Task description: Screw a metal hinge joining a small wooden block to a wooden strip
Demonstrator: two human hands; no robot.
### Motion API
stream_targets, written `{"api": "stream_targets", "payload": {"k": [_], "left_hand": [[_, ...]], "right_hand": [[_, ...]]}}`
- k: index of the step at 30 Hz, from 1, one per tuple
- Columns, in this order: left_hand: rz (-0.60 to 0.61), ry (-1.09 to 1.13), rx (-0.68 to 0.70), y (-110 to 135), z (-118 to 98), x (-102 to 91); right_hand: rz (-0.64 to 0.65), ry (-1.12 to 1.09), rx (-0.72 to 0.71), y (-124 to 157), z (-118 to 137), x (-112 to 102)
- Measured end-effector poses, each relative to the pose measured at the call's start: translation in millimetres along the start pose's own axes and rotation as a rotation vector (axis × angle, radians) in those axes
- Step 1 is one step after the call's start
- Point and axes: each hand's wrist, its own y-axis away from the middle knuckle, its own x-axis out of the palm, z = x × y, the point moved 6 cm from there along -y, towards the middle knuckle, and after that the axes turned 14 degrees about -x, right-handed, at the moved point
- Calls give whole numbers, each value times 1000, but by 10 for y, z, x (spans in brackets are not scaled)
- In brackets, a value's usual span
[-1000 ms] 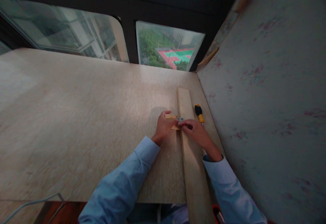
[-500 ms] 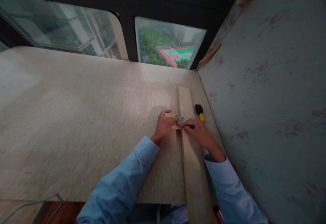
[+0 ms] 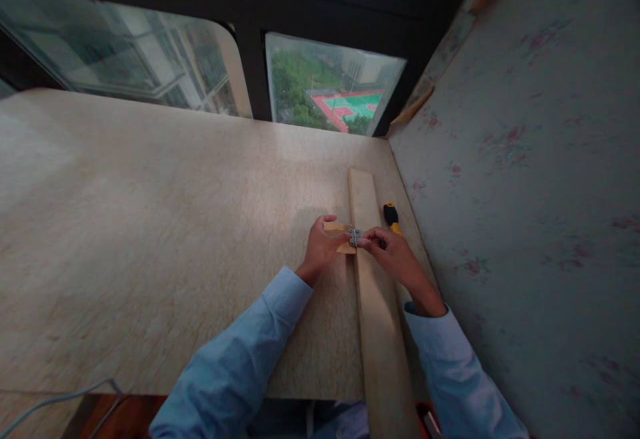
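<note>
A long pale wooden plank [image 3: 377, 319] lies on the marbled tabletop [image 3: 175, 226], running away from me near the right wall. A small wooden block [image 3: 339, 229] lies against its left side, and my left hand [image 3: 320, 249] is closed around that block. A small metal hinge [image 3: 355, 236] sits where the block meets the plank. My right hand [image 3: 395, 256] rests on the plank with its fingertips pinched at the hinge; something small and dark shows at the fingers.
A screwdriver with a yellow and black handle [image 3: 391, 216] lies between the plank and the flowered wall [image 3: 525, 192]. Dark-framed windows [image 3: 330, 92] run along the table's far edge. A grey cable [image 3: 60, 399] loops at the lower left.
My right hand has shifted slightly up and to the right along the plank, fingertips still at the hinge. My left hand and the block have stayed put.
</note>
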Motion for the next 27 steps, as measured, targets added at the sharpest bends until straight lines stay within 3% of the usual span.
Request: {"api": "stream_targets", "payload": {"k": [4,10,14,21,27], "left_hand": [[17,18,-5,0,2,7],[-10,-41,5,-21,6,-8],[10,-57,4,-26,-1,-1],[40,18,-27,-22,-3,8],[30,2,-37,-45,19,0]], "right_hand": [[-43,-104,-4,-67,2,-106],[103,-448,-38,-250,122,-156],[161,-562,-45,-377,178,-124],[152,-483,-3,-455,100,-88],[195,-328,-101,-456,145,-172]]}}
